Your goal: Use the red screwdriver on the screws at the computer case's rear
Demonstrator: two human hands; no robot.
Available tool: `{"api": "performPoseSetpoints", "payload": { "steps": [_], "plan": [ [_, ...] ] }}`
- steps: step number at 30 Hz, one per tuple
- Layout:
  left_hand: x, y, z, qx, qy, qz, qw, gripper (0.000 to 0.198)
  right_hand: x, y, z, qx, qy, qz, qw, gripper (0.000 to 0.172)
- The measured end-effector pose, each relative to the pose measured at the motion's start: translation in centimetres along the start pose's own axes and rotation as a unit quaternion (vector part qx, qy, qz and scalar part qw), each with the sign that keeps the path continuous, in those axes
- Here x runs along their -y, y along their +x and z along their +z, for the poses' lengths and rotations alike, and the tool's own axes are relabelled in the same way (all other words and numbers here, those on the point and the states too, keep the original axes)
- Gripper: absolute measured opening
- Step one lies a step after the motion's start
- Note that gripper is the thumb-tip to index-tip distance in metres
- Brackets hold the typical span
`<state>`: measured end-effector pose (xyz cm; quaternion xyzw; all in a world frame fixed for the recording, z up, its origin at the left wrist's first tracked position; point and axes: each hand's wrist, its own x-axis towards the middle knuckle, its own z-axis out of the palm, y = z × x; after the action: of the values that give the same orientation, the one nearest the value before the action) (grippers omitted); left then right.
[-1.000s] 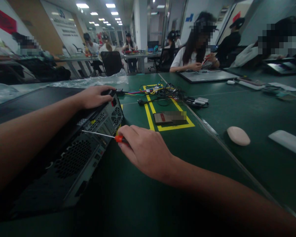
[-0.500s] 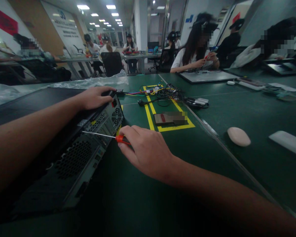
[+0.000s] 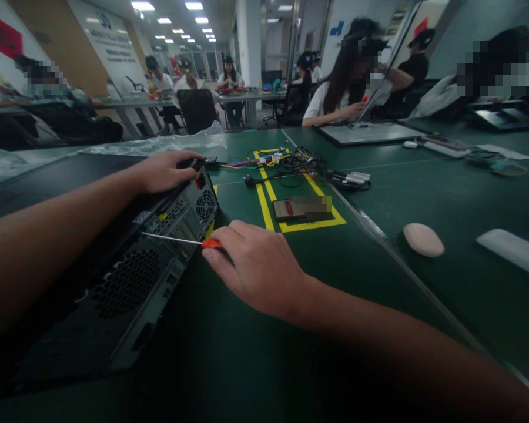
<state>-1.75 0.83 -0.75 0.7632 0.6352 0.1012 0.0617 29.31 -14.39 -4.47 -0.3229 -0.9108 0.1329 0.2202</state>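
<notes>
The screwdriver [image 3: 176,238] is gripped at its orange handle by the clenched right hand [image 3: 255,270], its shaft laid leftward, tip at the rear panel of the computer case [image 3: 127,288]. The case's far top corner is clasped by the left hand [image 3: 165,170].

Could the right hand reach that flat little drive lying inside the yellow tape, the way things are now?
Probably yes. Only bare green mat lies between the right hand and the flat drive, nothing blocking. But its grip is full with the red-handled screwdriver, whose tip is at the computer case.
</notes>
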Motion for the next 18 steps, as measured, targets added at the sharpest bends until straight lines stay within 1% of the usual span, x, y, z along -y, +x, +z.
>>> {"api": "performPoseSetpoints", "payload": {
  "steps": [3, 7, 14, 18],
  "plan": [
    [0.1, 0.11, 0.06, -0.002, 0.012, 0.0, 1.0, 0.095, -0.19, -0.08, 0.32, -0.011, 0.016, -0.018, 1.0, 0.032],
    [0.19, 0.26, 0.11, -0.004, 0.01, -0.007, 1.0, 0.092, -0.41, -0.2, 0.46, -0.016, -0.002, -0.043, 0.999, 0.026],
    [0.0, 0.15, 0.07, -0.002, 0.006, -0.004, 1.0, 0.095, -0.26, 0.07, 0.34, -0.003, -0.024, -0.032, 0.999, 0.029],
    [0.42, 0.35, 0.19, -0.009, 0.003, 0.007, 1.0, 0.097, -0.32, 0.06, 0.43, -0.008, -0.027, -0.034, 0.999, 0.027]
  ]
}}
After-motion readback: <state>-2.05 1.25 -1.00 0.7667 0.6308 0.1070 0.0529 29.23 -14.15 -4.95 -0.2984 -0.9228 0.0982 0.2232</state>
